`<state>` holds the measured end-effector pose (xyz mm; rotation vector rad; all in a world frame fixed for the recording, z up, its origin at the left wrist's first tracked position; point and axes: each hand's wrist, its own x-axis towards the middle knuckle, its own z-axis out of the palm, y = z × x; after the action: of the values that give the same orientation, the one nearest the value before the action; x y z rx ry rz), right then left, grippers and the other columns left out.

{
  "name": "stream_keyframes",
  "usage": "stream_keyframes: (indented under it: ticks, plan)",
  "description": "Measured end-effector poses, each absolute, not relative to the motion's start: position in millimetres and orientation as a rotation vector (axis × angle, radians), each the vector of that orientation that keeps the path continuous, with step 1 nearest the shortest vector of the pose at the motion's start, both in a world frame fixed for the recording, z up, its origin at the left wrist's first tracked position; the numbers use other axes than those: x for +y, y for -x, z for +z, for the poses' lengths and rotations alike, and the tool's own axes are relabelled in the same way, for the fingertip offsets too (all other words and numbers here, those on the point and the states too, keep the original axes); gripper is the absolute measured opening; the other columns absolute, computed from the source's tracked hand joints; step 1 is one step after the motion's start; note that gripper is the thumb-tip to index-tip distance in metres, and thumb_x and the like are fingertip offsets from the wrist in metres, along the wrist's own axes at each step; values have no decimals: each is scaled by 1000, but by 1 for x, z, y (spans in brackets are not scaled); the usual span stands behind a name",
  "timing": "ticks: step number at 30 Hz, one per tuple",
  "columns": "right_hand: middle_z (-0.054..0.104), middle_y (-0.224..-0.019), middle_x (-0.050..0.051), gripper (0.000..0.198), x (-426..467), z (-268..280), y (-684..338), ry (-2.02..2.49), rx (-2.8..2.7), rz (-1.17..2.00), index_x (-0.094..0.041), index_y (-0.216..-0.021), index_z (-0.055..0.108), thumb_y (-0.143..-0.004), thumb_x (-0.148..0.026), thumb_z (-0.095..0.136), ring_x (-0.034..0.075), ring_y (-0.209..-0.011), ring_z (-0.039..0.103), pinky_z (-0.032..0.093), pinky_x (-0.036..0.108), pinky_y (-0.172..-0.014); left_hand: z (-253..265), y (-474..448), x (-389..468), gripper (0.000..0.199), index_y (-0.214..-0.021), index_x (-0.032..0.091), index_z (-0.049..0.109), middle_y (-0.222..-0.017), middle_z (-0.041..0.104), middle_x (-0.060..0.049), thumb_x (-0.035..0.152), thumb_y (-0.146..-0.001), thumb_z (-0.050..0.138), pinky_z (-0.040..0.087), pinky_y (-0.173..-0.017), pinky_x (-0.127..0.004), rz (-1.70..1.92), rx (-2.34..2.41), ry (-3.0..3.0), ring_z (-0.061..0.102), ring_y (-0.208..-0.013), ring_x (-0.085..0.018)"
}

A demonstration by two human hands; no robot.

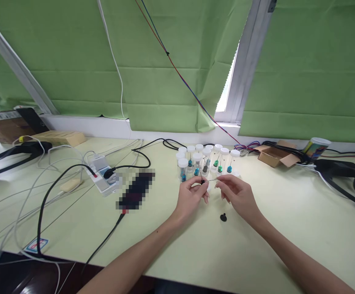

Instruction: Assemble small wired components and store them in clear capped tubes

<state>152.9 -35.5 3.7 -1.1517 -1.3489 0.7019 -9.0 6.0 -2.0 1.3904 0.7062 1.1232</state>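
Observation:
My left hand (191, 196) is closed, its fingertips pinching a small black piece (202, 182) with a thin stem sticking up. From that piece a thin metal wire (211, 180) runs across to my right hand (237, 195), whose thumb and forefinger close on its far end. Just behind my hands stand several clear vials (183, 170) with white caps, holding small blue, green or dark pieces on thin stems. A black disc with a short knob (223, 217) lies on the table below my right hand. Exactly what the small black piece is cannot be made out.
On the table (196, 253) to the left lie a blurred-out dark device (136, 191), a white power strip (104, 175) and tangled cables. An open cardboard box (275, 156), a can (316, 148) and a black strap-like frame (342, 175) are at the right. Green blinds (171, 90) hang behind.

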Motion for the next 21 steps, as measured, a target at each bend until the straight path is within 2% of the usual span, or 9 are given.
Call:
stream_keyframes:
  ticks: [5,14,21]
  plan:
    - [65,-76,4,22,-35,0,-153,1173,-1364,662,-19,-89,65,-86,-40,60,11,-53,52,44,25,-47,-1,8,5,19,-85,16,60,-58,55,2,34,-82,62,46,-54,-26,1121,704,-1418,53,-47,-10]
    - [58,-61,1,30,-36,4,-152,1162,-1324,694,-18,-69,60,-86,-43,58,10,-47,48,39,25,-45,-4,6,5,19,-86,15,62,-59,54,2,34,-80,64,47,-49,-25,1133,695,-1477,53,-47,-10]
    - [52,-53,-1,34,-34,3,-155,1126,-1242,843,-18,-65,57,-84,-47,60,11,-45,44,36,26,-44,-1,5,2,20,-84,15,64,-91,57,-5,34,-80,63,49,-45,-23,1176,676,-1533,54,-52,-7]
